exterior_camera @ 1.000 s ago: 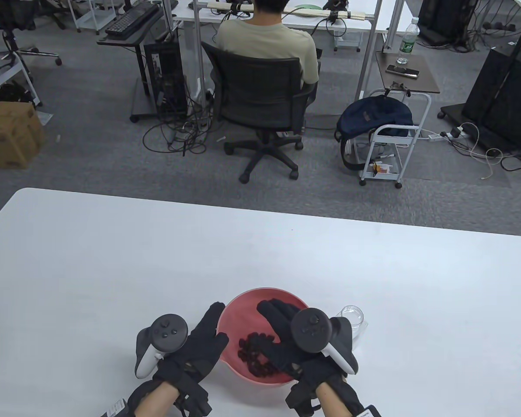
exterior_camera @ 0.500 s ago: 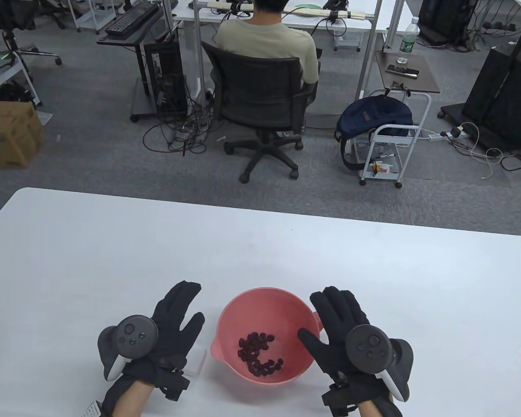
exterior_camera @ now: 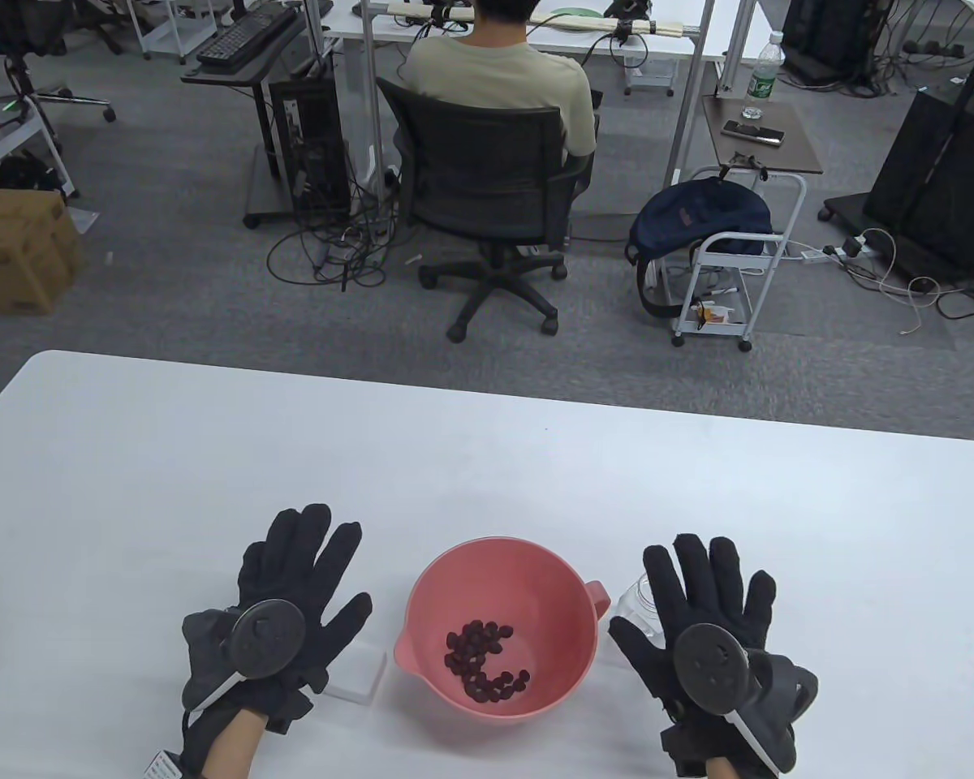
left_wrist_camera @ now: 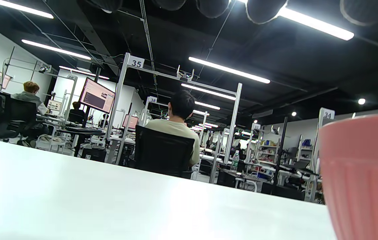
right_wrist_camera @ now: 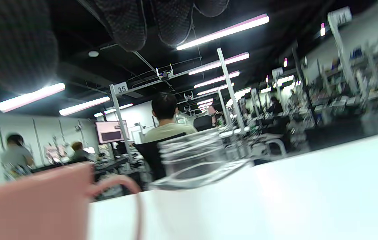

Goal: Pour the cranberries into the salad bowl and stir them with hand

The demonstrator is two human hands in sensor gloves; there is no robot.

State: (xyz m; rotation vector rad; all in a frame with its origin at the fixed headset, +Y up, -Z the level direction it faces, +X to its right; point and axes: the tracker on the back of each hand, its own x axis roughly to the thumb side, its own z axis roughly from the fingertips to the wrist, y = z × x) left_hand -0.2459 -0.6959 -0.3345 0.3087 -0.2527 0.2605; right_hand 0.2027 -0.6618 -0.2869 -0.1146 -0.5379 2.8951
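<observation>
On the white table [exterior_camera: 487, 487], toward its near edge, the left hand [exterior_camera: 292, 592] lies palm down with its gloved fingers spread and straight, holding nothing, a round tracker [exterior_camera: 266, 639] strapped to its back. Just right of that hand's thumb, a small white flat object [exterior_camera: 359, 673] sits on the tabletop, partly hidden by the glove; what it is cannot be told. Next comes the pink salad bowl [exterior_camera: 454, 584], upright, with a small spout on its left rim and a loop handle [exterior_camera: 594, 596] on its right. A loose cluster of dark cranberries [exterior_camera: 483, 659] rests on the bowl's floor, toward its near side. Just right of the handle stands a clear glass jar [exterior_camera: 637, 600], partly covered by the right hand [exterior_camera: 698, 617]; the blurred right wrist view shows the jar [right_wrist_camera: 192, 156] upright beside the bowl's handle. The right hand is also flat, fingers splayed and straight, gripping nothing, its thumb near the bowl's right side and a tracker [exterior_camera: 710, 668] on its back.
</observation>
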